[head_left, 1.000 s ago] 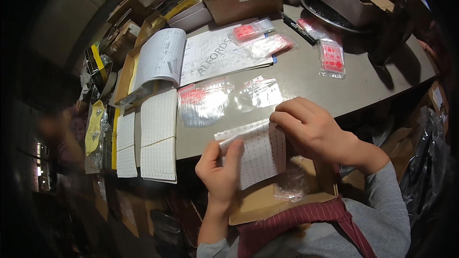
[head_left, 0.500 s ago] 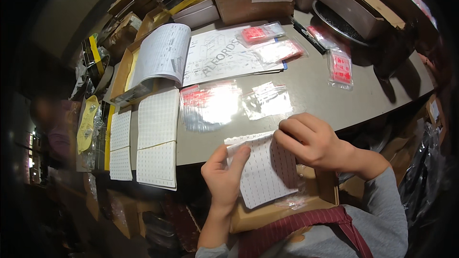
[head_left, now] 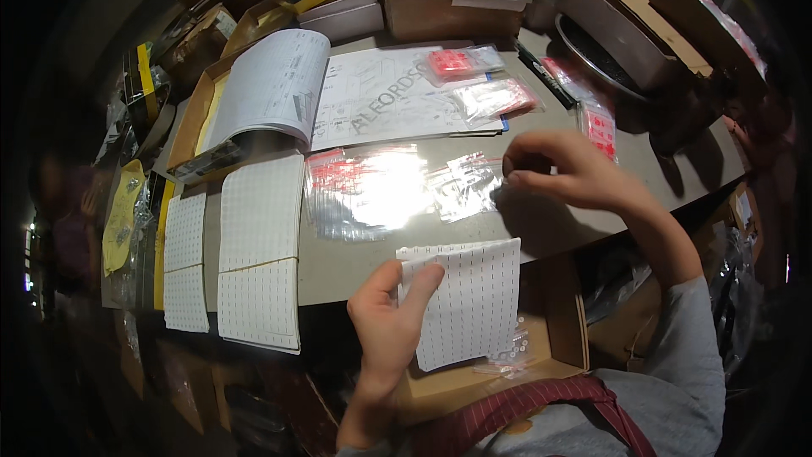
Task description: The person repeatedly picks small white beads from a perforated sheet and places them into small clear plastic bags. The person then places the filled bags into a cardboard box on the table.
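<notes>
In my left hand (head_left: 391, 322) is a white sheet of small printed labels (head_left: 469, 309), gripped between thumb and fingers at its left edge and held upright. Whether it is one sheet or several I cannot tell. My right hand (head_left: 554, 171) hovers over the table, thumb and fingers curled into a pinch; what they hold, if anything, is too small to make out. Just left of its fingertips lies a pile of small clear zip bags (head_left: 465, 190). Farther left is a wider spread of clear zip bags with red edges (head_left: 359, 190).
Below the sheet is an open cardboard box (head_left: 558, 322) with small bagged white parts (head_left: 507, 355). Banded label stacks (head_left: 258, 296) overhang the table's left front edge. Behind lie an open manual (head_left: 372, 110), red-printed bags (head_left: 499, 100), a black marker (head_left: 545, 76) and a round dish (head_left: 600, 55).
My right hand has left the label sheet and moved up and away to the small zip bags. The left hand still holds the sheet. The view has shifted slightly.
</notes>
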Motion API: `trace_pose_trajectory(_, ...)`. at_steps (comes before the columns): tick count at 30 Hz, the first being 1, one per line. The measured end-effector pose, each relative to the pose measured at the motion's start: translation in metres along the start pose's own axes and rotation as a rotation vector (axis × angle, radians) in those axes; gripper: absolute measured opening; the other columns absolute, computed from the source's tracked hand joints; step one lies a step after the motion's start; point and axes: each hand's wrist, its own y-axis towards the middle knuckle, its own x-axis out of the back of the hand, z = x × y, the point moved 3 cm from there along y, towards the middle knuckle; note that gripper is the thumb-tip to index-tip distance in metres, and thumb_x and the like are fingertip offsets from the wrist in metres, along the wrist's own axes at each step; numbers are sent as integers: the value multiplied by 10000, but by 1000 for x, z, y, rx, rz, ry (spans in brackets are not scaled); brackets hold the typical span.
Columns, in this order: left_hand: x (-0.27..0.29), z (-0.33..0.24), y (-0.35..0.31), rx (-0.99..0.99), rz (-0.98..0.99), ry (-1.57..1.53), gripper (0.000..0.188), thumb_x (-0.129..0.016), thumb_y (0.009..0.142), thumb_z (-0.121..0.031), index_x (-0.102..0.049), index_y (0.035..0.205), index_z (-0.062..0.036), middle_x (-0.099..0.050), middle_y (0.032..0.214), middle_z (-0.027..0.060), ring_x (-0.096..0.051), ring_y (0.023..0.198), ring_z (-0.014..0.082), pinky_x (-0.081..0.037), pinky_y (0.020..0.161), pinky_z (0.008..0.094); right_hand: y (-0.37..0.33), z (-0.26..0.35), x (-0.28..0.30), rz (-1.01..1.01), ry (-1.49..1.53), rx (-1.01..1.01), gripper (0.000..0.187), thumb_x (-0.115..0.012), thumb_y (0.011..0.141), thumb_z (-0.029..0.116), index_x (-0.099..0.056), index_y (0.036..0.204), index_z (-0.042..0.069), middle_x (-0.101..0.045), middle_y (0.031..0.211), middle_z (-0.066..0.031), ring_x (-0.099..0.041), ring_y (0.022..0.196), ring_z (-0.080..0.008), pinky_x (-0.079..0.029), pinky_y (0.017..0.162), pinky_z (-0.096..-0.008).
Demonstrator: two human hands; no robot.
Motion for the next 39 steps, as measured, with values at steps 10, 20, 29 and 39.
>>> trace_pose_trajectory(10, 9, 16, 3, -108, 49, 69, 247, -807, 911, -46, -620, 781, 49, -546, 709, -12, -431, 702, 41, -381, 598, 230, 9, -12, 0, 5, -492, -75, 272, -771, 880, 222, -655, 946, -15, -686, 921, -210, -672, 903, -397, -518, 780, -457)
trace_pose_trajectory(20, 5, 8, 1, -91, 72, 49, 143, -794, 918, -46, -709, 898, 68, -662, 784, 48, -546, 738, 64, -463, 647, 252, 32, -2, -22, 25, -197, 215, 201, -717, 868, 109, -598, 974, -13, -676, 910, -199, -674, 876, -389, -522, 743, -468)
trace_pose_trajectory(29, 9, 9, 0, -122, 84, 107, 147, -780, 928, -60, -739, 1004, 58, -707, 851, 65, -601, 766, 79, -489, 691, 247, 28, 11, -17, -122, -557, 269, 225, -690, 861, 49, -572, 1048, 9, -637, 968, -183, -651, 930, -398, -521, 768, -478)
trace_pose_trajectory(39, 10, 16, 0, -130, 130, 126, 188, -735, 953, -24, -726, 1106, 83, -739, 979, 66, -645, 857, 83, -514, 753, 225, 49, 21, -43, 126, -106, 364, 224, -628, 904, -22, -572, 1120, -7, -641, 1004, -154, -658, 951, -331, -541, 802, -414)
